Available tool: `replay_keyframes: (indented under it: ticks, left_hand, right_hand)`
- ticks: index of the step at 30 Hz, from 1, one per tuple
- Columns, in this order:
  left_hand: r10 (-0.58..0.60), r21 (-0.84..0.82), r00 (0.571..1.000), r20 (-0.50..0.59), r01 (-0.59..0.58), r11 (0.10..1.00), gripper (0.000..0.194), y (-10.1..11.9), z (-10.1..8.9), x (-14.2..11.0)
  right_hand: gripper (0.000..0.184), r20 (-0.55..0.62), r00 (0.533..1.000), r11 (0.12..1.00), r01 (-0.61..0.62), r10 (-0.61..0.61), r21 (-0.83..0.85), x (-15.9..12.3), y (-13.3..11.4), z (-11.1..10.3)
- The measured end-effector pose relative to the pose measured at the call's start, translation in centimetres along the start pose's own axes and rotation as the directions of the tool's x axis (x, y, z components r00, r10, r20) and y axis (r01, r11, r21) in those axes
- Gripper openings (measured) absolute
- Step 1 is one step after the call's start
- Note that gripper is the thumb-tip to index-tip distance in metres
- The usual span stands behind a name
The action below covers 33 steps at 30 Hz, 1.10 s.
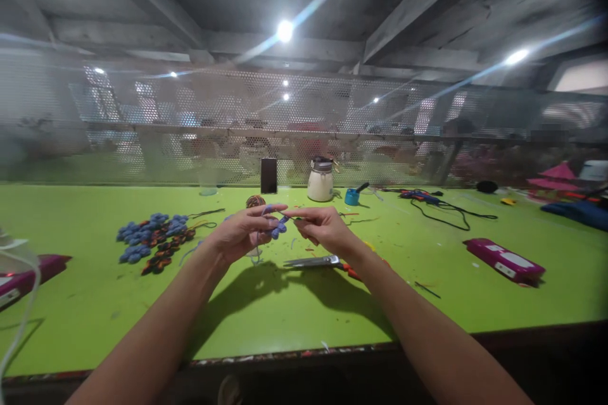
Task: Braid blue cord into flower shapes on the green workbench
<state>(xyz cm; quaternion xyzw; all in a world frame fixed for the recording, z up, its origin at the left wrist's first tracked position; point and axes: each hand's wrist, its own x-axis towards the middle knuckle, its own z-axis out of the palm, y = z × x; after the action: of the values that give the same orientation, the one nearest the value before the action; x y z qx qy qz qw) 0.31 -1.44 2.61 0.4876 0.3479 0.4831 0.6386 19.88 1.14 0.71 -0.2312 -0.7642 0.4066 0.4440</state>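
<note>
Both of my arms reach out over a bright green table (285, 316). My left hand (244, 231) is raised above it, fingers closed around a small blue knotted cord piece (277, 228) with a loose blue strand hanging down. My right hand (323, 224) meets it from the right, pinching the thin end of the same piece. A pair of scissors (316, 261) with orange handles lies on the table just under my right hand.
A heap of blue and dark cord flowers (152, 237) lies at left. At the back stand a dark phone (268, 175), a white jar (321, 181) and a blue cup (352, 197). Pink cases lie at right (503, 261) and far left (28, 269). A perforated screen backs the table.
</note>
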Motion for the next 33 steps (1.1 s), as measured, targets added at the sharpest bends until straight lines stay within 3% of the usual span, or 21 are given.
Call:
replay_keyframes:
  ticks: [8,15,26,33]
  left_hand:
    - [0.015,0.21,0.999,0.039,-0.023,0.977,0.04,0.1,-0.4,-0.1]
    - [0.01,0.324,1.0,-0.013,-0.005,0.946,0.037,0.1,-0.1,-0.1]
    - [0.012,0.38,0.999,-0.033,0.001,0.925,0.032,-0.3,0.1,0.1]
    - [0.007,0.403,0.999,-0.049,0.013,0.915,0.034,-0.3,0.2,0.0]
  right_hand:
    - [0.032,0.177,0.984,0.972,0.047,-0.005,-0.231,-0.4,-1.1,-1.4]
    - [0.034,0.284,0.958,0.844,0.115,0.045,-0.524,-0.6,-2.3,-2.1]
    - [0.037,0.316,0.945,0.694,0.173,0.082,-0.699,-0.8,-2.5,-2.1]
    - [0.042,0.262,0.957,0.59,0.141,0.125,-0.795,-1.0,-3.2,-1.5]
